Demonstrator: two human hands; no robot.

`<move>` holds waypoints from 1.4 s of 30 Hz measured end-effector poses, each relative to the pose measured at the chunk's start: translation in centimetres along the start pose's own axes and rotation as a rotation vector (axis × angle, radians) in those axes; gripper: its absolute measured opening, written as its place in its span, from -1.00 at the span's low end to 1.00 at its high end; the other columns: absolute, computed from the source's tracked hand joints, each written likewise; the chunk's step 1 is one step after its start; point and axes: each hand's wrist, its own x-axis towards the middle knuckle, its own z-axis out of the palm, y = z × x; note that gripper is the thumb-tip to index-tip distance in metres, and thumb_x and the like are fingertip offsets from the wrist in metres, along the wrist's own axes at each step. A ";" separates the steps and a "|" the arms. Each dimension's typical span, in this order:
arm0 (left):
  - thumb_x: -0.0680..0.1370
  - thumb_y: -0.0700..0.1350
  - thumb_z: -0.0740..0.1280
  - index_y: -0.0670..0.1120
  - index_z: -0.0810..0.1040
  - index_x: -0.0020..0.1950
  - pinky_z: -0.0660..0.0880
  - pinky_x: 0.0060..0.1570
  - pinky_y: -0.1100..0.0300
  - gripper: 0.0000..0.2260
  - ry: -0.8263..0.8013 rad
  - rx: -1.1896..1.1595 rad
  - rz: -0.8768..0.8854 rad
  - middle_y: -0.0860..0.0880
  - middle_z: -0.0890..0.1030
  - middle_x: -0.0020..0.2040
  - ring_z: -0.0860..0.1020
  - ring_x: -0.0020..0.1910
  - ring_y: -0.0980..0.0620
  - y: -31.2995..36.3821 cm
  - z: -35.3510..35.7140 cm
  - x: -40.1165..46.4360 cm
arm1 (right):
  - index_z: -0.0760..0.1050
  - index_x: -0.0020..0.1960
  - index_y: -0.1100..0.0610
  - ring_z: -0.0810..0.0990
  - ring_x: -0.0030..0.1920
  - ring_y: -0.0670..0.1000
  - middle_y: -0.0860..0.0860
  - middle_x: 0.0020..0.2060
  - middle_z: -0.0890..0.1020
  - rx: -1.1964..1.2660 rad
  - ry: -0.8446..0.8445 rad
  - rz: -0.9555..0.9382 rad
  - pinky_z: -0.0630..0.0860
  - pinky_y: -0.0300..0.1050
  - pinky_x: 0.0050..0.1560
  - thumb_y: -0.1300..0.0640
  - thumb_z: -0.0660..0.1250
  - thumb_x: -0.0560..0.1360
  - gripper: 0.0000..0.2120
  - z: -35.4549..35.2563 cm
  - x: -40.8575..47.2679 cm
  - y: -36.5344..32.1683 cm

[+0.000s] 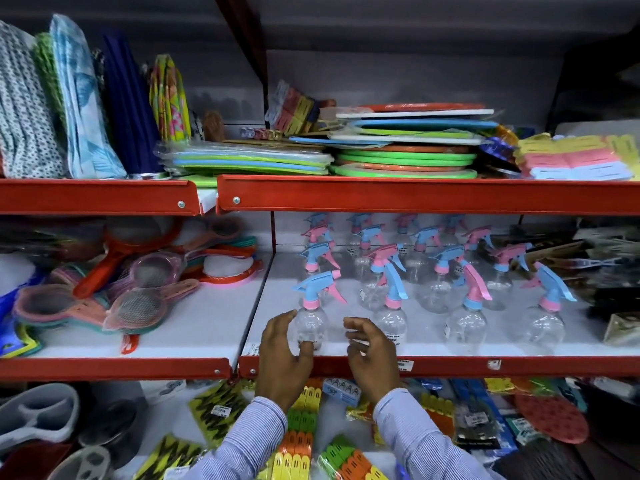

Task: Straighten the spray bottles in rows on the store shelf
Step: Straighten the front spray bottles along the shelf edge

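Several clear spray bottles with pink and blue trigger heads stand in loose rows on the white middle shelf (284, 289). Their heads point different ways. My left hand (280, 362) grips the front-left spray bottle (313, 320), thumb on its front near the base and fingers on its left side. My right hand (372, 355) hovers open with curled fingers just right of that bottle. It is close to the second front bottle (391, 320) without touching it. Two more front bottles (465, 323) (545, 323) stand further right.
A red shelf lip (450, 366) runs just under my hands. Mesh strainers (138, 306) lie on the shelf section to the left. Dark packaged goods (606, 271) crowd the right end. Stacked plates (405, 157) fill the shelf above, and clothes pegs (298, 445) lie below.
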 end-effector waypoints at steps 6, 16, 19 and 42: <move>0.39 -0.19 0.28 0.02 0.56 0.00 0.50 0.02 0.19 -0.77 0.048 -0.048 0.163 0.06 0.55 -0.03 0.52 -0.01 0.17 1.6 2.4 -2.0 | 0.58 -0.17 0.01 0.63 -0.18 -0.14 -0.08 -0.20 0.68 -0.031 0.282 -0.042 0.54 -0.34 -0.19 0.42 0.28 0.39 -0.69 -4.4 -1.1 2.3; 0.39 -0.10 0.35 -0.01 0.43 0.23 0.54 0.08 0.08 -0.59 -0.144 -0.073 -0.008 -0.01 0.53 0.16 0.54 0.04 0.04 6.1 10.5 -1.6 | 0.30 0.38 0.11 0.48 0.24 0.05 0.04 0.27 0.46 0.010 -0.022 0.193 0.45 -0.09 0.24 0.40 0.20 0.44 -0.46 -9.4 4.0 6.4; 0.42 -0.13 0.38 -0.05 0.42 0.21 0.51 0.06 0.12 -0.63 -0.120 -0.054 -0.045 -0.05 0.50 0.16 0.54 0.05 -0.01 7.4 12.1 -1.4 | 0.23 0.44 0.09 0.43 0.35 0.06 0.04 0.35 0.44 -0.007 -0.225 0.201 0.39 -0.10 0.32 0.43 0.14 0.43 -0.39 -10.1 5.6 6.5; 0.47 -0.14 0.31 -0.03 0.36 0.31 0.47 0.25 -0.05 -0.59 -0.090 -0.003 -0.143 -0.06 0.49 0.27 0.49 0.22 -0.07 7.8 12.9 -2.2 | 0.39 0.32 0.08 0.54 0.20 0.01 -0.01 0.16 0.56 0.065 -0.285 0.231 0.47 -0.02 0.29 0.35 0.22 0.44 -0.53 -11.3 3.7 5.2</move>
